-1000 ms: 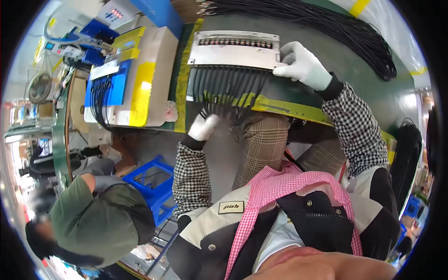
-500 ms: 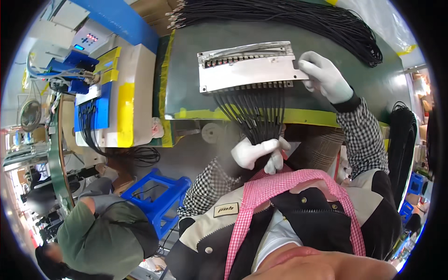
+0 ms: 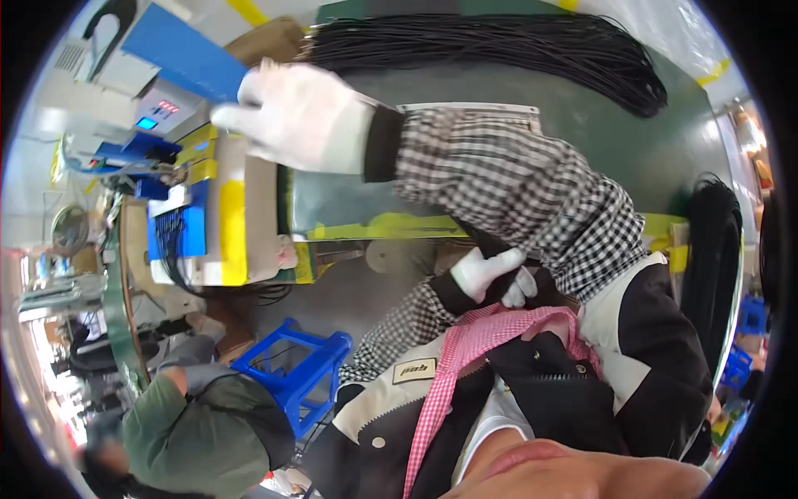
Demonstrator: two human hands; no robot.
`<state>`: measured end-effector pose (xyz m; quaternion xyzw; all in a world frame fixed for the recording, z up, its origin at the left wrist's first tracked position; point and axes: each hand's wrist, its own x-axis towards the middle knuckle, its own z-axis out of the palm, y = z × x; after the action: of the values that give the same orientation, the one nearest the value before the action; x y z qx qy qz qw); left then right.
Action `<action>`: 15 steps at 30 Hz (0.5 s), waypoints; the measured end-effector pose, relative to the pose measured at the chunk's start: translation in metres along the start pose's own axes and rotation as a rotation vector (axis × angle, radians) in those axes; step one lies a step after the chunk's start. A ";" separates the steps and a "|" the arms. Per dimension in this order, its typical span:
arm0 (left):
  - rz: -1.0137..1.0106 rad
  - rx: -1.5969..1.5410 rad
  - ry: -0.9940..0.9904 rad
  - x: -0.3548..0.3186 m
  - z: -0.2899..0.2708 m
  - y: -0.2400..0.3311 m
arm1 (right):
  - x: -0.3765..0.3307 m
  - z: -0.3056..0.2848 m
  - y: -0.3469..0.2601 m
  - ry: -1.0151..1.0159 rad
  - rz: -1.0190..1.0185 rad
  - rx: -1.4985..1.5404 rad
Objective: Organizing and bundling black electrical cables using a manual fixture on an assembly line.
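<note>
My right hand (image 3: 301, 116), in a white glove, is raised over the far left of the table. Its thumb and fingers are apart and I see nothing in it. Its checked sleeve crosses the table and covers most of the white slotted plate; only the plate's upper edge (image 3: 532, 119) shows. Low by the table's front edge, my left hand (image 3: 490, 274), gloved too, is closed around the bundle of black cables (image 3: 489, 242). Most of that bundle is hidden behind my right sleeve.
A long heap of black cables (image 3: 490, 46) lies along the table's far side. To the left stands a machine with a blue fixture (image 3: 193, 229) holding cables. A blue stool (image 3: 295, 366) and a seated person (image 3: 199, 424) are at lower left. More cables (image 3: 711, 249) hang at right.
My right hand has let go of the white plate's right end and swung left across the table. The left hand stays on the cable bundle, and the view has shifted slightly.
</note>
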<state>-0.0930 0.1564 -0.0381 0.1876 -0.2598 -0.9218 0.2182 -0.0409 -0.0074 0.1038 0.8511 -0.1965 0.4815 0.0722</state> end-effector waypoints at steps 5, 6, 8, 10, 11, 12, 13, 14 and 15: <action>0.756 1.074 0.154 0.006 -0.045 -0.042 | -0.015 0.113 -0.025 -0.377 -0.087 0.090; 0.504 0.659 0.271 0.015 -0.049 -0.060 | -0.020 0.121 -0.033 -0.374 -0.103 0.092; 0.323 0.161 0.332 0.006 -0.040 -0.066 | -0.030 0.131 -0.028 -0.417 -0.125 0.075; 0.028 -0.080 0.152 -0.033 0.004 -0.011 | -0.040 0.116 -0.022 -0.447 -0.123 0.051; 0.090 -0.106 0.186 -0.036 0.005 -0.012 | -0.038 0.107 -0.021 -0.634 0.056 0.146; 0.106 -0.142 0.169 -0.037 0.007 -0.013 | -0.039 0.083 -0.013 -0.588 -0.122 0.202; 0.119 -0.177 0.164 -0.038 0.006 -0.014 | -0.043 0.062 -0.015 -0.544 -0.095 0.167; 0.154 -0.210 0.171 -0.043 0.005 -0.013 | -0.037 0.037 -0.020 -0.665 -0.046 0.217; 0.156 -0.236 0.151 -0.045 0.004 -0.014 | -0.048 0.016 -0.014 -0.660 0.019 0.202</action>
<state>-0.0614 0.1910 -0.0324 0.2088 -0.1461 -0.9094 0.3287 -0.0445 0.0134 0.0560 0.9619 -0.1685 0.1981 -0.0845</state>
